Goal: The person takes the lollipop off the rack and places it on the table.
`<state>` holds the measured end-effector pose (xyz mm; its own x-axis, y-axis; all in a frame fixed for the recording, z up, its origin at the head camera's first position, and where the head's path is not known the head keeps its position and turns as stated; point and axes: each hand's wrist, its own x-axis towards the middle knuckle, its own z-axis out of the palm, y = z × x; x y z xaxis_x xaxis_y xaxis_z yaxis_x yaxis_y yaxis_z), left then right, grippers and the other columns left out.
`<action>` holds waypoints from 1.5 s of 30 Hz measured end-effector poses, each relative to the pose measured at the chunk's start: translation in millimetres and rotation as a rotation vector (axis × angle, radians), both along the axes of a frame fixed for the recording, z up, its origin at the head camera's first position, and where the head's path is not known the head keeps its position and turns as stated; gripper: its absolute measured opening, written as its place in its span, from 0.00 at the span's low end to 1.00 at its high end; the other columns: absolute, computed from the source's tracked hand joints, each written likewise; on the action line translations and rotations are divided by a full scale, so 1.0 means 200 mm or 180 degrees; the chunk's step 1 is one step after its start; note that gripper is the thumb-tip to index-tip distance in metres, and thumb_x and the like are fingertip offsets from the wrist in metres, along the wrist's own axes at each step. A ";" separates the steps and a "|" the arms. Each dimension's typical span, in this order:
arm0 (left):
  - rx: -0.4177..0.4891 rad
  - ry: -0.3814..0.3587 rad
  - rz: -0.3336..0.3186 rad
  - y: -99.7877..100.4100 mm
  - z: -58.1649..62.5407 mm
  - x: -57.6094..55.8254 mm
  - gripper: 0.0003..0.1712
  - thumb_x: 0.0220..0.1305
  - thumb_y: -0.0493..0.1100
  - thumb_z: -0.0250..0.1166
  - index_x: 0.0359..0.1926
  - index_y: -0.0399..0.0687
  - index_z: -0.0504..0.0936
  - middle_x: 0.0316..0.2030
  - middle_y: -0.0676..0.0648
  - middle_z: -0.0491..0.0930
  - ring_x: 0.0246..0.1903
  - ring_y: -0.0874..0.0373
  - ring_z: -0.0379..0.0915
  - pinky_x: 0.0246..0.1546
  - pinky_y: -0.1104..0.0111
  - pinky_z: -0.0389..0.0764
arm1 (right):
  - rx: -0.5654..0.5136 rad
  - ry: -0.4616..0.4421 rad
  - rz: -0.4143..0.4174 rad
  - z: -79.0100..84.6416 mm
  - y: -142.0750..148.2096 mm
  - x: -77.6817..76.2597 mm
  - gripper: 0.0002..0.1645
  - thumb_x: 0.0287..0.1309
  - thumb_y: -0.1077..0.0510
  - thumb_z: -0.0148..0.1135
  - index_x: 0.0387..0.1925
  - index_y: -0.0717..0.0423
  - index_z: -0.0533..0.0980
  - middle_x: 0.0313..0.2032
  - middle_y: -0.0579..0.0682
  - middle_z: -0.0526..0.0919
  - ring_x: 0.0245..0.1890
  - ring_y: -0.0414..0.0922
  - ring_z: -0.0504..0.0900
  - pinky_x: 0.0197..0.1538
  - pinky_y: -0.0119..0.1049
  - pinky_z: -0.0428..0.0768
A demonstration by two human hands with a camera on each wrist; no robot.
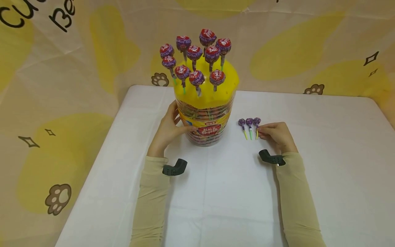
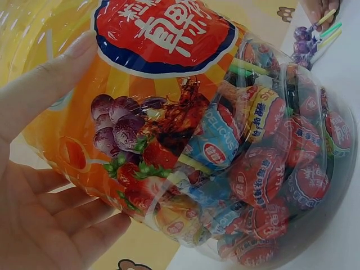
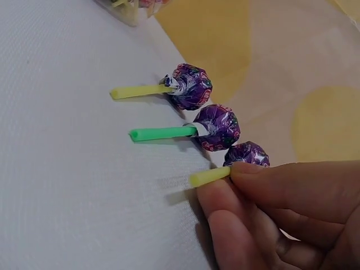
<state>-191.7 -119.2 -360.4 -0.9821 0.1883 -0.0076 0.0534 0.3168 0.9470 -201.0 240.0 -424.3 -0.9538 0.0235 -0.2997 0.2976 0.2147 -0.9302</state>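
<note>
A clear ribbed jar (image 1: 206, 135) of wrapped lollipops, topped by a yellow lid (image 1: 205, 99), stands on the white table. My left hand (image 1: 168, 130) holds its left side, thumb across the printed label (image 2: 152, 34) and fingers round the back. Several purple-and-red lollipops (image 1: 196, 78) stick upright from the lid. To the right of the jar, two purple lollipops (image 3: 216, 128) lie side by side, one with a green stick and one with a yellow stick. Beside them my right hand (image 1: 276, 133) pinches the yellow stick of a third lollipop (image 3: 211, 175) between thumb and fingers, just below its purple head.
The white table (image 1: 228, 206) has its left edge beyond my left arm. Behind it hangs a beige-and-yellow cloth (image 1: 277, 51) printed with paw marks. A dark wrist mount (image 1: 175, 168) juts inward from the left sleeve, and another mount (image 1: 271, 157) from the right.
</note>
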 end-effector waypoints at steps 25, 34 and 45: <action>0.0017 0.0062 -0.0015 -0.01 0.01 0.00 0.59 0.47 0.40 0.76 0.73 0.47 0.47 0.70 0.47 0.53 0.69 0.51 0.49 0.67 0.60 0.58 | 0.0860 0.0201 0.0196 0.03 -0.03 0.00 0.18 0.57 0.62 0.63 0.42 0.77 0.77 0.19 0.37 0.80 0.22 0.30 0.77 0.28 0.21 0.76; -0.0023 0.0013 0.0001 0.00 0.01 -0.01 0.59 0.48 0.40 0.75 0.73 0.48 0.46 0.71 0.47 0.52 0.69 0.51 0.49 0.67 0.61 0.58 | 0.0933 0.0234 0.0219 0.05 -0.01 0.01 0.18 0.58 0.59 0.63 0.42 0.73 0.78 0.26 0.43 0.83 0.26 0.34 0.79 0.33 0.22 0.78; -0.0011 -0.0026 -0.0022 0.00 0.00 0.00 0.59 0.48 0.42 0.76 0.73 0.48 0.46 0.71 0.48 0.52 0.69 0.52 0.48 0.68 0.61 0.57 | -0.0222 0.0797 -0.0043 0.09 -0.03 0.03 0.06 0.55 0.65 0.65 0.34 0.66 0.81 0.30 0.46 0.85 0.29 0.38 0.83 0.37 0.26 0.82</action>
